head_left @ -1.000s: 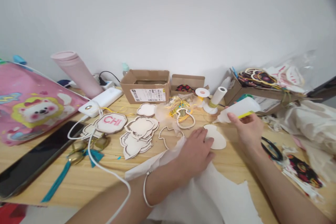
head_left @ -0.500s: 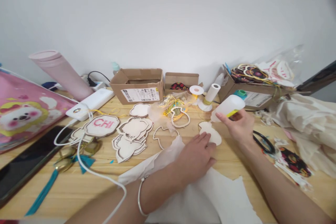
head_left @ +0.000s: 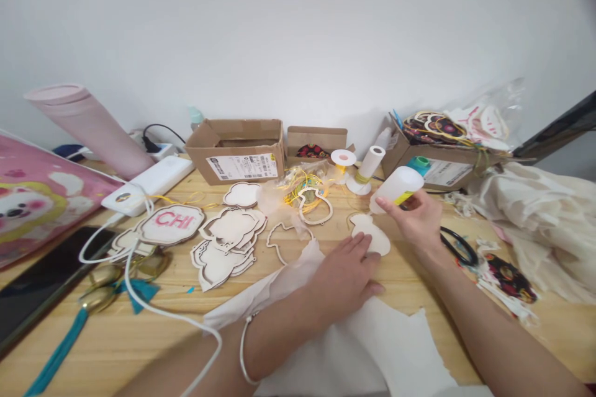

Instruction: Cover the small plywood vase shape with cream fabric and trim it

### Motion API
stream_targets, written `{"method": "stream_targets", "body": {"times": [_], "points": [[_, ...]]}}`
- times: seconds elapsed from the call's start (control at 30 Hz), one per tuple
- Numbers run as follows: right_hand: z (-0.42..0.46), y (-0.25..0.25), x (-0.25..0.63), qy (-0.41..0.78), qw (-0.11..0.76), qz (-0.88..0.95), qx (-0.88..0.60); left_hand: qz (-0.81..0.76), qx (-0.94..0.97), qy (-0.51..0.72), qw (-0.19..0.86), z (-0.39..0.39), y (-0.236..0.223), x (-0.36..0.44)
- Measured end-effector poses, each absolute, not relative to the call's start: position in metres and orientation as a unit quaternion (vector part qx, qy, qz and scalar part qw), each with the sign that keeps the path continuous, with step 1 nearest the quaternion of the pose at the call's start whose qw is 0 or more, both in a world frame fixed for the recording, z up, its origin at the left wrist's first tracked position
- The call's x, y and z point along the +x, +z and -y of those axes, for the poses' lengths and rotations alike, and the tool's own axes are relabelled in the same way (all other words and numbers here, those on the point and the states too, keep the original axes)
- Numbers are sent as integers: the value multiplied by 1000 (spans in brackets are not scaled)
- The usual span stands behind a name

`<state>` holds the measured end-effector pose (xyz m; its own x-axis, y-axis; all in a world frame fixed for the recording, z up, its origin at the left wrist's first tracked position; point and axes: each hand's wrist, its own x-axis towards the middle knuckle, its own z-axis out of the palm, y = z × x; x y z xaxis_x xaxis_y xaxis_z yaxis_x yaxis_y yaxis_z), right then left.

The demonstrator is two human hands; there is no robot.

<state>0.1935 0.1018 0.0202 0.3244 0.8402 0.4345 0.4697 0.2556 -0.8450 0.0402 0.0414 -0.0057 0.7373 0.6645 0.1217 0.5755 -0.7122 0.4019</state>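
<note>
My right hand (head_left: 416,223) is wrapped round a white squeeze bottle (head_left: 395,187) with a yellow label. The bottle is tipped nozzle-down at the upper right edge of a pale gourd-shaped piece (head_left: 375,234); its tip is hidden. My left hand (head_left: 347,273) lies flat, fingers stretched out, with its fingertips on the lower left of that piece. Beneath my left hand and forearm spreads a white cloth (head_left: 400,341). Two thin wooden outline frames lie to the left: a gourd-shaped one (head_left: 329,211) and an open one (head_left: 274,248).
Stacked wooden cut-outs (head_left: 228,229) and a plaque reading "CHI" (head_left: 172,223) lie left. Behind stand a cardboard box (head_left: 242,164), a thread spool (head_left: 371,164) and a filled box (head_left: 437,170). A white cable (head_left: 162,310) crosses my left forearm. Crumpled cloth (head_left: 540,211) lies right.
My right hand has tilted the bottle more steeply and brought it in over the gourd piece's edge. My left hand stays on the piece. The whole view has shifted to the right.
</note>
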Motion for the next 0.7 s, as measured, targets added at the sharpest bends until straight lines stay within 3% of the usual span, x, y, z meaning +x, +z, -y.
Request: {"method": "stream_targets", "body": {"times": [0.7], "points": [[-100,25,194,182,557,560,-586,-338,915,131,175,-42,-9,40]]}}
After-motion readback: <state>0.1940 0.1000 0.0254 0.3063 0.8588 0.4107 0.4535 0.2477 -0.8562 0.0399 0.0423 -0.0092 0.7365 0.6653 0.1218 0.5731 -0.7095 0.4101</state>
